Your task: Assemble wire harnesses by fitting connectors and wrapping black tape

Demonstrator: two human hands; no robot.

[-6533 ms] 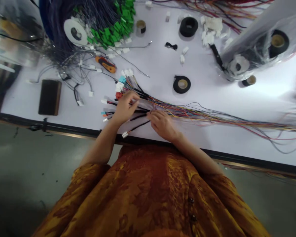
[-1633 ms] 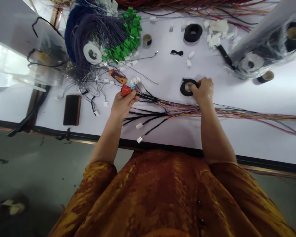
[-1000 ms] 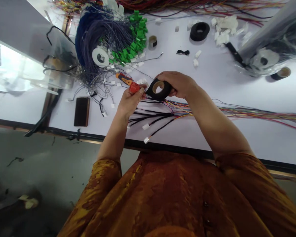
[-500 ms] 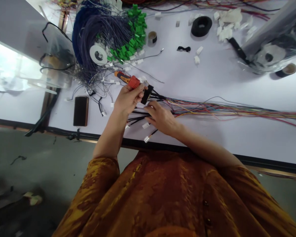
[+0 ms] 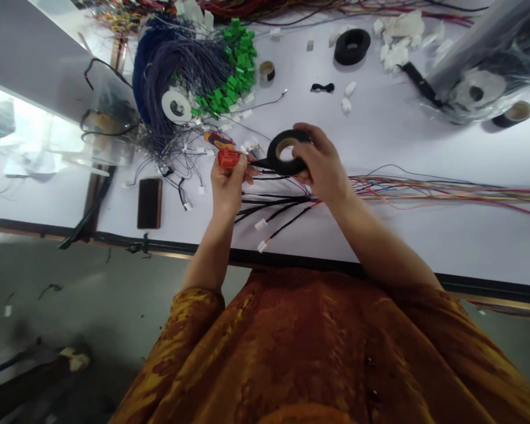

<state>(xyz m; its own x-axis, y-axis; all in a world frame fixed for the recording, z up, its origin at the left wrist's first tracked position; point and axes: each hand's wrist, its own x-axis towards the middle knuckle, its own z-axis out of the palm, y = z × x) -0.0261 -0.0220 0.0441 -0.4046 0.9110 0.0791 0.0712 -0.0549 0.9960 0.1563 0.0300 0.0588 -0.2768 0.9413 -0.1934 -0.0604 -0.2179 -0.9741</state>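
My left hand [image 5: 229, 182] is closed on a red connector [image 5: 228, 158], thumb on top. In my right hand [image 5: 322, 165] is a roll of black tape [image 5: 274, 154], held up by its rim. A short strip of tape stretches from the roll to the connector end at my left fingers. Below both hands lies a wire harness [image 5: 406, 191] with black-wrapped branches, some ending in white connectors [image 5: 261, 224]. An orange-and-black handled tool [image 5: 218, 140] rests on the table just beyond my left hand.
Blue wire coils [image 5: 159, 88] with green connectors [image 5: 236, 70] lie at the back left, near a phone [image 5: 149, 203]. Another black tape roll [image 5: 352, 47] and loose white connectors [image 5: 348, 97] sit farther back. A plastic-wrapped bundle [image 5: 503, 70] stands at right.
The right hand has left the wires and now holds up a tape roll. My left hand has turned, bringing the red connector nearer me; the black block is no longer seen.
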